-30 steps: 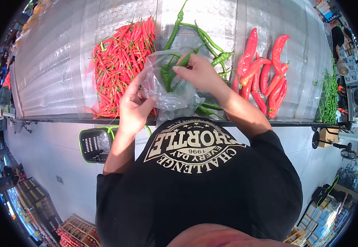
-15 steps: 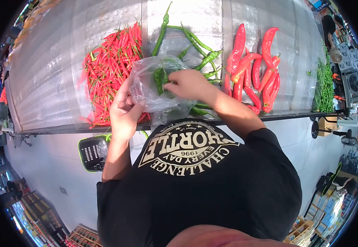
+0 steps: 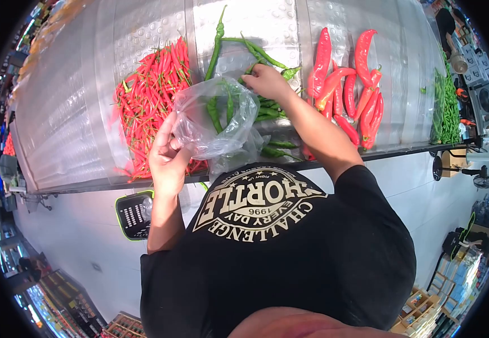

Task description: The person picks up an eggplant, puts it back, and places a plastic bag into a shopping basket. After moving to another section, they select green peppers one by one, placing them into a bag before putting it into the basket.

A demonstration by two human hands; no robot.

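Observation:
My left hand (image 3: 168, 158) pinches the left rim of a clear plastic bag (image 3: 202, 135), whose mouth gapes upward. Green chili peppers (image 3: 214, 114) show inside the bag. Just beyond its far right rim, my right hand (image 3: 269, 84) reaches down with curled fingers over a green chili pepper (image 3: 249, 70); the fingertips are partly hidden, but they seem closed on it. More loose green peppers (image 3: 217, 53) lie on the display around the bag, some under my right wrist.
A heap of thin red chilies (image 3: 154, 101) lies left of the bag. Large red peppers (image 3: 334, 87) are on the right, with a pile of thin green chilies (image 3: 446, 110) farther right. A black shopping basket (image 3: 134, 216) stands on the floor below the counter edge (image 3: 86, 185).
My right hand has come out of the bag and moved up and right to the loose green peppers. Peppers now show inside the bag's wider mouth. My left hand keeps its hold.

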